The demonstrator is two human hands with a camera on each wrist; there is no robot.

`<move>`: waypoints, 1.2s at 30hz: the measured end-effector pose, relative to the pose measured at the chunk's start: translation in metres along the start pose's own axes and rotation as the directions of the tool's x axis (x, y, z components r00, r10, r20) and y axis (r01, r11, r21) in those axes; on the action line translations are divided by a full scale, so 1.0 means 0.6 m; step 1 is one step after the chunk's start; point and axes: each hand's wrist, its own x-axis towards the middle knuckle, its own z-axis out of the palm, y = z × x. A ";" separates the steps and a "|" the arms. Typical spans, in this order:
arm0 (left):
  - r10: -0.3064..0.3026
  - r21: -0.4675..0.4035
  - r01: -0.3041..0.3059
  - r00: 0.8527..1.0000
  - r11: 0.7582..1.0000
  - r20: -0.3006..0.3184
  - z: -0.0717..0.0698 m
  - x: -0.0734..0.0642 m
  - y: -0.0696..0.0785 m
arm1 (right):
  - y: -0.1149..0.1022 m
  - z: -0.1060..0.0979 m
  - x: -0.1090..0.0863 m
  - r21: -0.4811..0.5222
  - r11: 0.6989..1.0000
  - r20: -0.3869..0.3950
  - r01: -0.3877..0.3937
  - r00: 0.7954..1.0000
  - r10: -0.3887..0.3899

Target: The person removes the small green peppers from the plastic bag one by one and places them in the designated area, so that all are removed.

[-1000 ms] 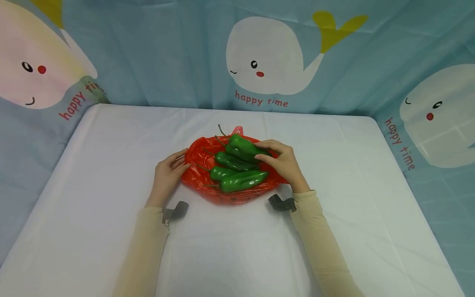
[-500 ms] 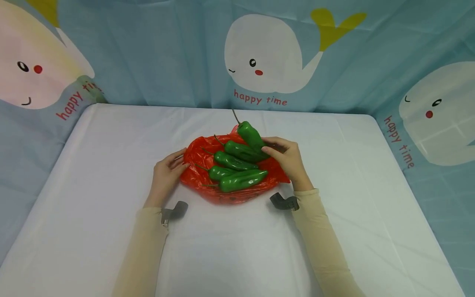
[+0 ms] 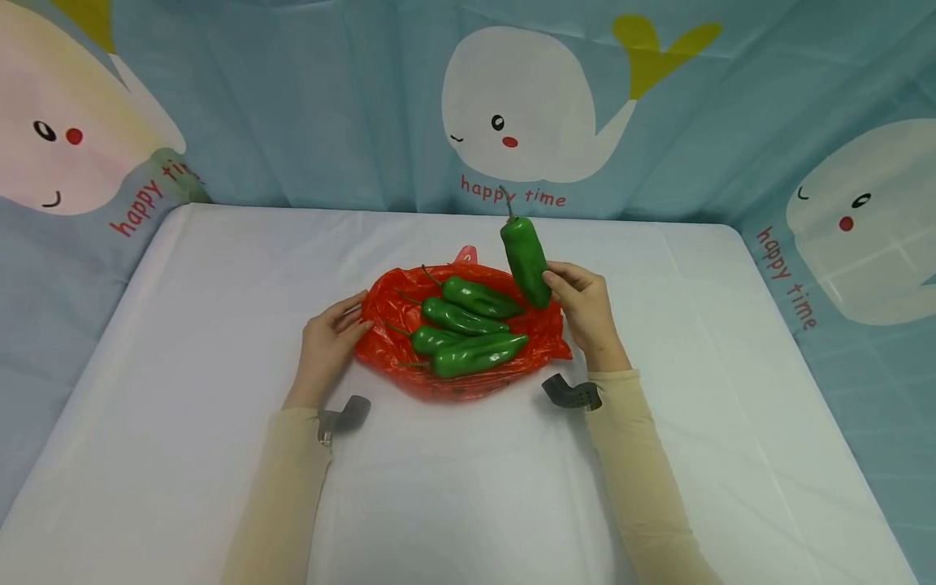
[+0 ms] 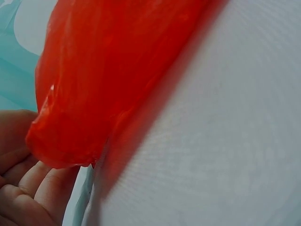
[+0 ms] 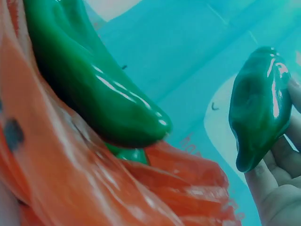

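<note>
My right hand (image 3: 588, 313) holds a long green pepper (image 3: 526, 260) by its lower end, between thumb and fingers. The pepper stands nearly upright over the bag's back right side, stem up. In the right wrist view the same pepper (image 5: 260, 108) shows glossy, with fingers behind it. A red plastic bag (image 3: 387, 296) lies spread on the table, with several green peppers (image 3: 478, 355) resting on it, stems pointing left. At the bag's left edge my left hand (image 3: 329, 341) grips the plastic; in the left wrist view its fingers (image 4: 56, 188) lie against the red plastic.
A white cloth covers the table (image 3: 453, 496). Behind it hangs a blue curtain (image 3: 329, 106) printed with whales. A dark wrist camera (image 3: 351, 414) sits on the left wrist, another camera (image 3: 570, 394) on the right.
My right hand has lifted the rear pepper off the others, moved it right and turned it from lying to nearly upright. The left hand stays at the bag's edge.
</note>
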 end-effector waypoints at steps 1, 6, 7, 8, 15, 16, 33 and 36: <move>-0.004 -0.004 0.004 1.000 1.000 0.001 0.000 0.000 0.000 | 0.000 -0.003 0.001 0.027 1.000 -0.004 0.001 1.000 -0.001; -0.021 -0.010 0.021 1.000 1.000 0.009 -0.001 -0.006 0.019 | 0.004 -0.023 0.007 0.100 0.995 -0.075 -0.025 0.997 0.033; -0.022 -0.008 0.022 1.000 1.000 0.009 -0.001 -0.009 0.027 | 0.005 -0.028 0.008 0.113 0.993 -0.094 -0.034 0.995 0.045; -0.023 -0.004 0.023 1.000 1.000 0.009 -0.002 -0.012 0.036 | 0.006 -0.033 0.009 0.122 0.992 -0.115 -0.044 0.992 0.058; -0.024 0.024 0.024 1.000 0.999 0.018 -0.002 -0.022 0.062 | 0.011 -0.058 0.013 0.154 0.985 -0.203 -0.084 0.972 0.114; -0.028 0.022 0.027 0.999 0.999 0.017 -0.002 -0.022 0.063 | 0.012 -0.061 0.013 0.156 0.984 -0.209 -0.088 0.970 0.120; 0.006 0.026 -0.006 1.000 1.000 0.003 -0.001 0.001 -0.001 | 0.033 -0.112 0.011 0.101 0.964 -0.265 -0.244 0.928 0.263; 0.006 0.024 -0.006 1.000 1.000 0.003 -0.001 0.001 -0.001 | 0.036 -0.117 0.010 0.085 0.959 -0.253 -0.271 0.925 0.284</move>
